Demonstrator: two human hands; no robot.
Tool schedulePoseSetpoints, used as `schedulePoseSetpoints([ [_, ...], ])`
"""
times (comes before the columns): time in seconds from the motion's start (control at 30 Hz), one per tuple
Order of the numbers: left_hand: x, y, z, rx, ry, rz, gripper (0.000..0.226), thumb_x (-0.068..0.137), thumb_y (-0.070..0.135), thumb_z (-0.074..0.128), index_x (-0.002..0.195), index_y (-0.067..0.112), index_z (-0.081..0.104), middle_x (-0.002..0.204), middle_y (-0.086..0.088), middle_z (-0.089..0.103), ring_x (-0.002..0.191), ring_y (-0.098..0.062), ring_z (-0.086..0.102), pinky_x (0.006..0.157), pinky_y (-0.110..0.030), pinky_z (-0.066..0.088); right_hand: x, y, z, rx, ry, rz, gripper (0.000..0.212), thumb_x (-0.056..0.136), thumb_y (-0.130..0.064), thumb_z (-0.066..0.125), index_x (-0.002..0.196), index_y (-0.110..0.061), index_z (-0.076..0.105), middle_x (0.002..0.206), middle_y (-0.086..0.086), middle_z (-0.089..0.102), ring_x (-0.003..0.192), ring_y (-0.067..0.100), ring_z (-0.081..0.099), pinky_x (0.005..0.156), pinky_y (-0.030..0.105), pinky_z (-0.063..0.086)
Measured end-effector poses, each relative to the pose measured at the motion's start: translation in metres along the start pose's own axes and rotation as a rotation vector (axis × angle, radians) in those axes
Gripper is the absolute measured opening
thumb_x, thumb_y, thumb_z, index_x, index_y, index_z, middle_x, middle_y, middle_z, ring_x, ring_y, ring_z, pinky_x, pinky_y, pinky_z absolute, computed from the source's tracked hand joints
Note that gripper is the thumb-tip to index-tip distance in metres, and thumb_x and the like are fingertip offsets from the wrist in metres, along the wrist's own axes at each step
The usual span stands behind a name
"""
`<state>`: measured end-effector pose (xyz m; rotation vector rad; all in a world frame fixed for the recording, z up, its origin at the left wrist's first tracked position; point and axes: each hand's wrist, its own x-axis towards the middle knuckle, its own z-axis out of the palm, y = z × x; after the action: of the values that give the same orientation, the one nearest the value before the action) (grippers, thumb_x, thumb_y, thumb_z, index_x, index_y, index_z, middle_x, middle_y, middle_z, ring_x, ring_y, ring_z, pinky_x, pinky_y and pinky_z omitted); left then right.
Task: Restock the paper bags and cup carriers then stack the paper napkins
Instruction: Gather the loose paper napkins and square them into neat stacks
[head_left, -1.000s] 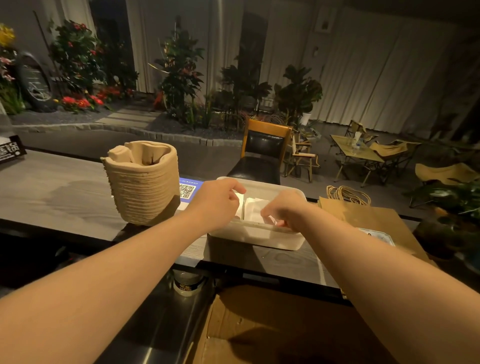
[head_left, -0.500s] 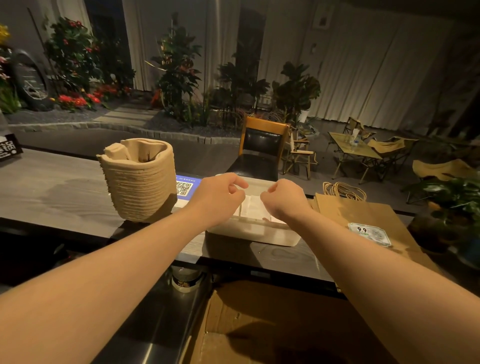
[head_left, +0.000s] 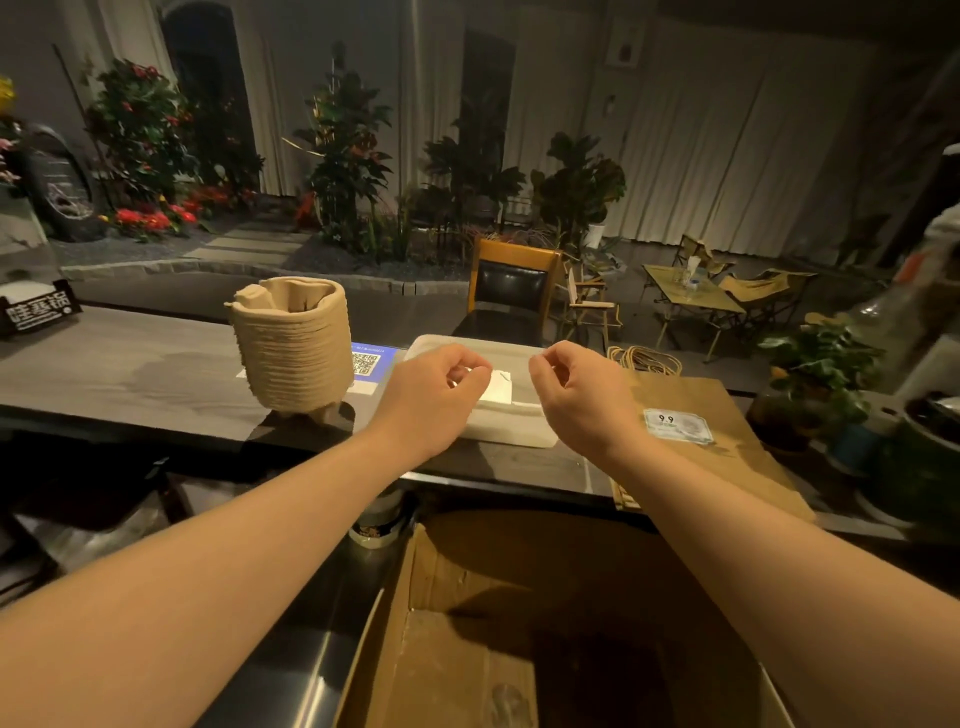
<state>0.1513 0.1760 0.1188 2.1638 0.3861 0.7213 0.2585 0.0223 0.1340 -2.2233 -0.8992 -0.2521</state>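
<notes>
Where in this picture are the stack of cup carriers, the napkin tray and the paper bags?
cup carriers (head_left: 293, 358): head view, ribbed side of the stack.
napkin tray (head_left: 511, 434): head view, near wall.
paper bags (head_left: 727, 415): head view, flat top face.

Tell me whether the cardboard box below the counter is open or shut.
Open. The cardboard box has its flaps spread apart, and its bare brown inside shows from above; nothing visible lies in it.

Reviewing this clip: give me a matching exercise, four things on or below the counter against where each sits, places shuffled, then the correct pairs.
Things:
1. stack of cup carriers
2. paper bags
3. white tray
4. cardboard box

Places:
A. below the counter edge, open at the top
B. counter, beneath both hands
C. counter, left of the tray
D. flat on the counter, right of the tray

Pairs: 1-C, 2-D, 3-B, 4-A
</notes>
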Motion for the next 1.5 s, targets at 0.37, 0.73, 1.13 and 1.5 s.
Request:
schedulePoseSetpoints([
  [0.37,-0.131,0.034,0.017,-0.037,-0.049,0.026,0.008,0.105,0.037,0.057,0.107,0.035,0.064,0.099,0.018,0.065,0.096,-0.004,0.06,0.08,-0.016,0.047,-0.139,0.003,-0.051,0.14,-0.045,-0.015,0.023,0.105,-0.037,0.052,0.105,-0.023,0.07,0.086,-0.01,0.068,0.079,0.005,0.062,0.065,0.02,0.048],
  [0.73,-0.265,0.021,0.068,0.025,-0.004,0.038,0.01,0.105,0.033,0.057,0.106,0.039,0.066,0.095,0.025,0.064,0.093,0.004,0.061,0.076,-0.006,0.047,-0.271,0.045,-0.049,0.136,-0.012,-0.091,0.024,0.103,-0.036,0.055,0.099,-0.023,0.075,0.089,-0.014,0.07,0.083,0.002,0.064,0.071,0.022,0.056],
  [1.13,-0.395,-0.063,0.144,0.13,0.266,0.355,0.014,0.102,0.029,0.055,0.107,0.028,0.068,0.105,0.014,0.062,0.106,-0.01,0.051,0.098,-0.018,0.04,-0.415,0.137,0.026,0.118,0.225,-0.435,0.026,0.101,-0.031,0.056,0.09,-0.016,0.073,0.086,-0.006,0.067,0.082,0.008,0.057,0.073,0.023,0.048],
  [1.5,-0.445,-0.103,0.182,0.146,0.193,0.181,0.027,0.095,0.048,0.067,0.118,0.036,0.059,0.105,0.028,0.053,0.104,-0.01,0.055,0.086,-0.028,0.053,-0.483,0.18,0.091,0.242,0.025,-0.039,0.007,0.099,-0.042,0.058,0.102,-0.037,0.056,0.104,-0.017,0.061,0.096,0.01,0.06,0.084,0.04,0.059],
])
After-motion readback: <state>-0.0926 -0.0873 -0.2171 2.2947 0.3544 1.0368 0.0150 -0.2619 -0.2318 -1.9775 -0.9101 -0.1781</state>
